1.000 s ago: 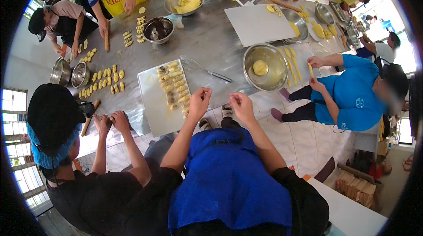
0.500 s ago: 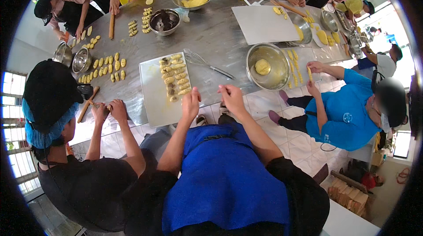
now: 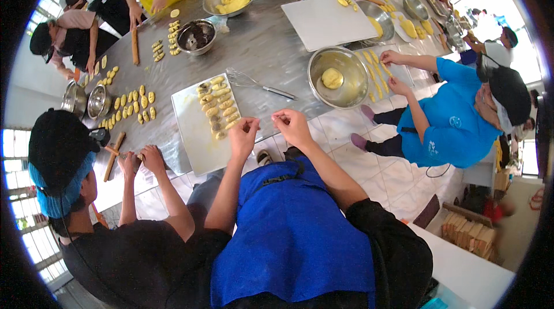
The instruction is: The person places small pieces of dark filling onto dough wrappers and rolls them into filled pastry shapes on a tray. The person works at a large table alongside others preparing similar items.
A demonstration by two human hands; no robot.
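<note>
Taking the wearer's two hands as the middle of the dial, with twelve o'clock straight ahead, the left hand [image 3: 244, 137] and right hand [image 3: 292, 126] hang near each other, well short of touching. On each, the fingers curl and the thumb meets the fingertips in a light pinch; whether anything small sits inside either pinch, I cannot tell.

The white tray [image 3: 190, 136] lies at nine to ten o'clock on the metal table [image 3: 254, 46]. The left hand overlaps its right edge in this view; contact is unclear. Along the tray's right part are dough rolls [image 3: 225, 104] in two rows, the left row streaked darker. The right hand shows against the table's near edge.

At twelve o'clock a whisk [image 3: 281, 93] lies with its wires toward eleven and its handle toward one. A steel bowl [image 3: 359, 78] at two o'clock holds a yellow dough ball [image 3: 332, 78]. Another bowl [image 3: 198, 52], at eleven, has dark filling [image 3: 197, 37] inside. The white board [image 3: 326, 23] rests at one o'clock. At three, a co-worker in a blue shirt [image 3: 450, 127] holds a dough strip [image 3: 385, 70] between both hands.
</note>
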